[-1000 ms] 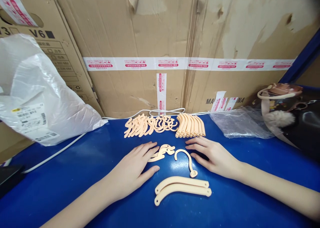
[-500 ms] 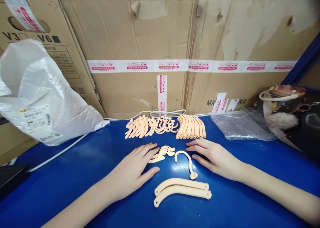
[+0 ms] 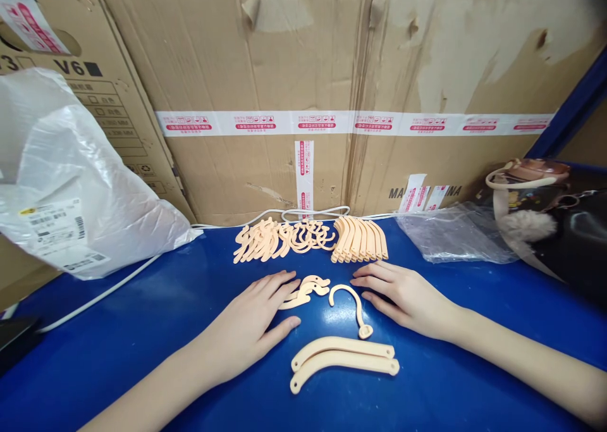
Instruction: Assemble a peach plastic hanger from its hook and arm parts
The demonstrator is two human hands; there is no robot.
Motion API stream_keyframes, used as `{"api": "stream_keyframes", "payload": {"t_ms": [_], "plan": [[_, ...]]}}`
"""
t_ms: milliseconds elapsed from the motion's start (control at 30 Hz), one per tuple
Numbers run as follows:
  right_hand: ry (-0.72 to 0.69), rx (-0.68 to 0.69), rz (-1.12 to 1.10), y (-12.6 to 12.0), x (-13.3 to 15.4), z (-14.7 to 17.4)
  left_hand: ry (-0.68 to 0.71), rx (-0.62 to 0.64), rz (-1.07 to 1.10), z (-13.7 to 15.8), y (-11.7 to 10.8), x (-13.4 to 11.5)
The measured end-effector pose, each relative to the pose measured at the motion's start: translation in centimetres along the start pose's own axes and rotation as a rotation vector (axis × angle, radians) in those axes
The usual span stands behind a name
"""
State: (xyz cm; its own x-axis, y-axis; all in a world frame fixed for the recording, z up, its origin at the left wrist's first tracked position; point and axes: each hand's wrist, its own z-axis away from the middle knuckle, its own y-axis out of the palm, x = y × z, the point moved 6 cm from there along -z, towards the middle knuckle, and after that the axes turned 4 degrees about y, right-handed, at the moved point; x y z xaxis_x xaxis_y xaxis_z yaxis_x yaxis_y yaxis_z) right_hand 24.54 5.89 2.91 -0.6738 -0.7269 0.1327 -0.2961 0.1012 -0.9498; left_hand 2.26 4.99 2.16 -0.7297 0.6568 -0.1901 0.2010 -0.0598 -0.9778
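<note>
My left hand lies flat on the blue table with its fingers stretched out. Its fingertips partly cover two small curved beige hanger pieces. On the other side, my right hand rests open, palm down, holding nothing. Between the hands lies a beige hanger hook with a round base, touching neither hand. Closer to me, two long curved hanger arms lie side by side, each with a hole at its ends.
Behind the hands are a pile of short hanger pieces, several hooks and a row of hanger arms. A white plastic bag stands left. Clear plastic and a black bag lie right. Cardboard walls the back.
The view has shifted slightly. Both hands and the hanger parts stay where they were.
</note>
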Motion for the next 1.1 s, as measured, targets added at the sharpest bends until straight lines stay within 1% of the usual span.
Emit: {"api": "stream_keyframes", "payload": {"t_ms": [167,267,533,800,1100], "plan": [[-0.01,0.012,0.033,0.01,0.18,0.06,0.011,-0.03,-0.006,0.03,0.15,0.2],[-0.023,-0.008,0.036,-0.05,0.24,0.08,0.018,-0.034,-0.017,0.04,0.24,0.21],[-0.031,-0.036,0.035,-0.13,0.31,0.0,0.017,-0.013,-0.028,0.02,0.17,0.08],[-0.014,-0.015,0.022,-0.01,0.13,-0.07,0.005,0.006,-0.021,0.08,0.19,0.06],[-0.006,-0.032,0.0,-0.13,-0.05,-0.08,0.03,-0.026,-0.026,0.14,0.35,0.24]]}}
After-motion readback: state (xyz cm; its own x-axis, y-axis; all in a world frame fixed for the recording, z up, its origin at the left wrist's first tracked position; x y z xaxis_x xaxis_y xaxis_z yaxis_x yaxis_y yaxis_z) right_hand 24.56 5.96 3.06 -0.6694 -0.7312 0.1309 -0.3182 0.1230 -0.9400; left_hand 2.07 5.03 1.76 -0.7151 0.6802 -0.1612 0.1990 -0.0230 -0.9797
